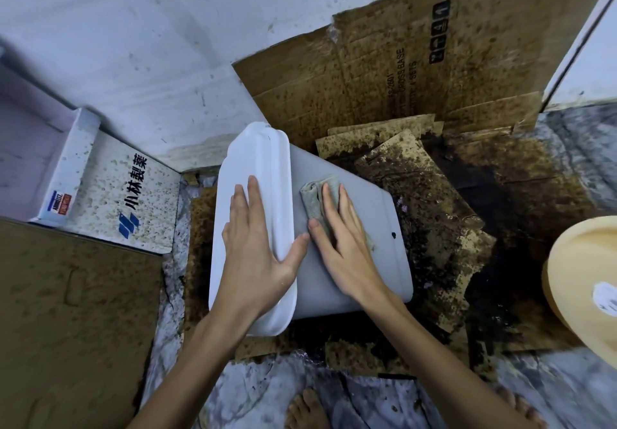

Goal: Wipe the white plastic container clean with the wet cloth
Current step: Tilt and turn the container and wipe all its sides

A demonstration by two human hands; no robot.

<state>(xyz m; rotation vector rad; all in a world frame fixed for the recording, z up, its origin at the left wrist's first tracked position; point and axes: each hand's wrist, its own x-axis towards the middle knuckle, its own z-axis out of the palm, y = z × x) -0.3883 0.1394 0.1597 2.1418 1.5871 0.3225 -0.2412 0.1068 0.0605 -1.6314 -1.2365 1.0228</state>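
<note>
The white plastic container point(374, 228) lies on its side on stained cardboard, its broad rim point(257, 161) facing left and its grey-white side wall facing up. My left hand point(257, 251) lies flat on the rim with the thumb hooked over its edge, steadying the container. My right hand point(344, 245) presses a crumpled grey-green wet cloth point(315, 198) flat against the side wall; most of the cloth is under my palm and fingers. A small dark spot point(393, 235) sits on the wall to the right of my hand.
Stained, mould-speckled cardboard sheets point(434, 87) cover the floor and lean on the wall behind. A white printed box flap point(133, 201) lies at left, brown cardboard point(66, 295) below it. A cream round lid point(587, 278) is at the right edge. My bare feet point(307, 410) stand below.
</note>
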